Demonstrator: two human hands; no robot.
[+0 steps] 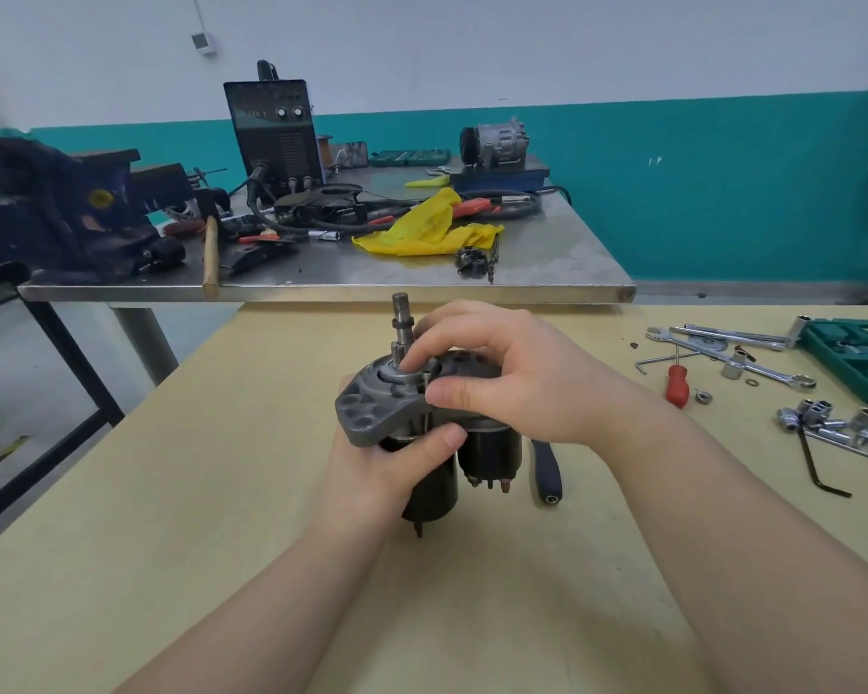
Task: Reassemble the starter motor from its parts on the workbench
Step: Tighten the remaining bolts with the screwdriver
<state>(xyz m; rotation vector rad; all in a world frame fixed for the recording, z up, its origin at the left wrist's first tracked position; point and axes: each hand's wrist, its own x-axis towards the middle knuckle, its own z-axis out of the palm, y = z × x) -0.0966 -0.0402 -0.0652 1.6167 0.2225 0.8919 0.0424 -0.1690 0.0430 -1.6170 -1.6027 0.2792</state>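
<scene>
Left hand (397,458): wrapped around the black body of the starter motor (422,423), thumb pressed on the front just below the grey end plate (372,408). It holds the motor upright above the wooden bench (221,493).

Right hand (492,378): fingers curled over the top of the motor, thumb against the plate's edge, fingertips down at the base of the steel shaft (402,318). Whether they pinch a small part there cannot be made out. The shaft stands up just beyond the fingers. The smaller black cylinder (492,458) with copper-coloured studs sits directly under the right palm, part of the same unit.

Just right of that cylinder a dark handle (547,473) lies on the bench, its upper end hidden behind the motor.

Further right of the right hand: a red-handled screwdriver (676,385), spanners (737,343), loose sockets (818,415) and a bent hex key (818,468).

Container: a green tool case (853,353), open, cut off by the frame edge; its contents are too indistinct to name.

Beyond both hands stands a steel table (547,273) carrying a yellow cloth (427,227), a black boxed machine (271,132), a vise (56,207) and a second green case (409,156), too small to show what it holds.
</scene>
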